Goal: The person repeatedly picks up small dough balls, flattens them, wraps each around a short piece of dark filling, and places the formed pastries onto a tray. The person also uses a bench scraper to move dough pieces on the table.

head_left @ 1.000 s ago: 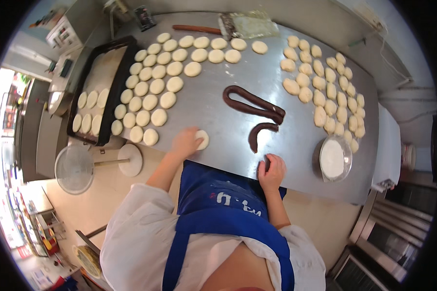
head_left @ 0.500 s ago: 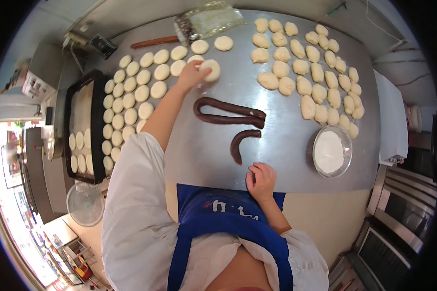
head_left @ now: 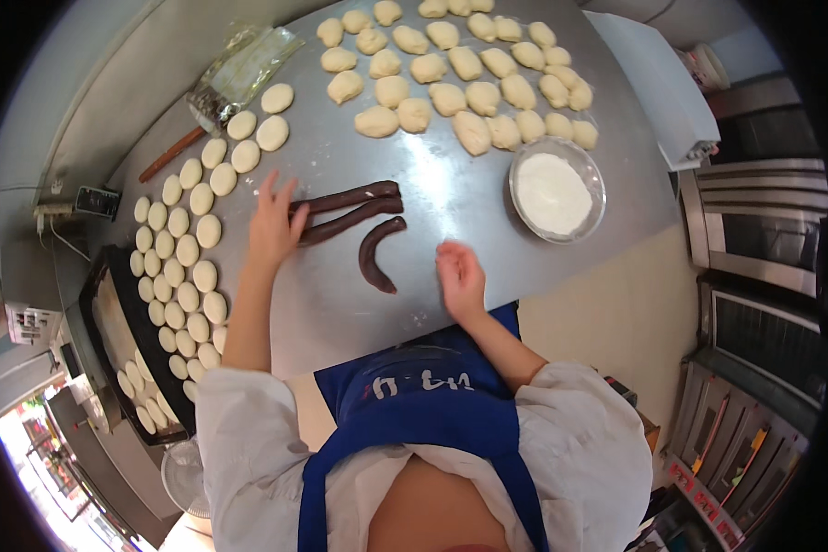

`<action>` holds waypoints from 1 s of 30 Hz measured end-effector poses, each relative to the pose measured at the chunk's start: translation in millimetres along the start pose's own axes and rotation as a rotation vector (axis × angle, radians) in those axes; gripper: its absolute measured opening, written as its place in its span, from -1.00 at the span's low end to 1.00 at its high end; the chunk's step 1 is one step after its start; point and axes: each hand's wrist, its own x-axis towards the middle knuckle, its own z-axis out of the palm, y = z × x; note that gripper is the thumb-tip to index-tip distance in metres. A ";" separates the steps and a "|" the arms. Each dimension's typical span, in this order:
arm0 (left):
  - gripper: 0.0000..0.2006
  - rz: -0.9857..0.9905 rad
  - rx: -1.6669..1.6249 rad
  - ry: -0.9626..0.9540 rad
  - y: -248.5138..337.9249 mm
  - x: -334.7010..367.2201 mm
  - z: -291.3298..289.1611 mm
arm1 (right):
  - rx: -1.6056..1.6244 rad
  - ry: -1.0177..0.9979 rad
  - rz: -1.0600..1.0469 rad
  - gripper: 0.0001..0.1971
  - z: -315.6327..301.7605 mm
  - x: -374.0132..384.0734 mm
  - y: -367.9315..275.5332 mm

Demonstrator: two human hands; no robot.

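Observation:
My left hand (head_left: 278, 219) is open, fingers spread, at the looped left end of a long dark brown paste rope (head_left: 350, 198) folded double on the metal table. Its fingers overlap the rope; whether they press on it I cannot tell. A shorter curved piece of the paste (head_left: 372, 256) lies nearer to me. To its right is my right hand (head_left: 460, 278), empty, with loosely bent, slightly blurred fingers. Flattened white dough rounds (head_left: 187, 249) lie in rows along the left. Several plump dough pieces (head_left: 446, 98) sit at the far side.
A clear bowl of white flour (head_left: 554, 193) stands at the right. At the left edge is a black tray (head_left: 101, 304) with some dough rounds in it. A wooden rolling pin (head_left: 172, 155) and a plastic bag (head_left: 248, 74) lie at the far left.
My left hand has let go of a dough round and moved nearer, to the paste rope. My right hand has left its resting place near the table's front edge. The view has turned right.

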 end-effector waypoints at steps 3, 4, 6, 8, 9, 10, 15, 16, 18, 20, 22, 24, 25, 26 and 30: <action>-0.55 0.111 0.021 0.071 21.0 -75.7 -2.5 | 0.716 0.100 0.484 -0.40 -22.6 51.3 -20.7; -0.56 0.109 0.005 0.109 30.0 -99.1 -2.6 | 0.822 0.151 0.502 -0.38 -34.5 63.4 -22.6; -0.58 -0.028 -0.089 0.103 42.7 -146.3 1.6 | 0.919 0.260 0.485 -0.46 -54.2 79.4 -23.5; -0.58 -0.111 -0.089 0.109 52.8 -184.6 4.2 | 0.858 0.262 0.483 -0.52 -74.6 87.6 -16.0; -0.58 -0.154 -0.088 0.110 56.3 -200.8 5.2 | 0.827 0.263 0.486 -0.54 -85.5 89.9 -12.0; -0.59 -0.168 -0.053 0.103 57.6 -213.2 5.4 | 0.772 0.285 0.477 -0.62 -93.2 91.6 -17.6; -0.63 -0.216 -0.030 0.079 76.7 -248.3 8.6 | 0.479 0.329 0.317 -0.61 -150.7 85.7 -42.3; -0.64 -0.216 -0.037 0.063 80.8 -247.4 9.3 | 0.496 0.264 0.300 -0.60 -175.6 95.5 -32.3; -0.65 -0.178 -0.021 0.025 87.4 -241.0 10.4 | 0.501 0.177 0.314 -0.58 -223.1 111.0 -14.0; -0.64 -0.142 -0.009 0.019 91.9 -232.6 12.0 | 0.478 0.134 0.377 -0.56 -251.6 120.6 -14.2; -0.64 -0.100 -0.001 0.032 94.8 -222.5 13.8 | 0.559 0.256 0.395 -0.53 -261.8 118.5 -13.7; -0.63 -0.128 -0.014 0.029 98.1 -214.9 16.0 | 0.320 0.274 0.341 -0.52 -264.0 115.5 -13.1; -0.63 -0.141 -0.022 0.021 99.2 -211.8 18.2 | 0.038 0.231 0.280 -0.50 -259.7 112.6 -11.3; -0.64 -0.139 0.003 0.044 98.7 -208.7 22.2 | -0.241 0.185 0.215 -0.48 -251.4 108.2 -9.9; -0.66 -0.210 0.083 0.158 93.6 -203.0 43.3 | -1.132 0.324 -0.214 -0.10 -198.4 87.1 -16.0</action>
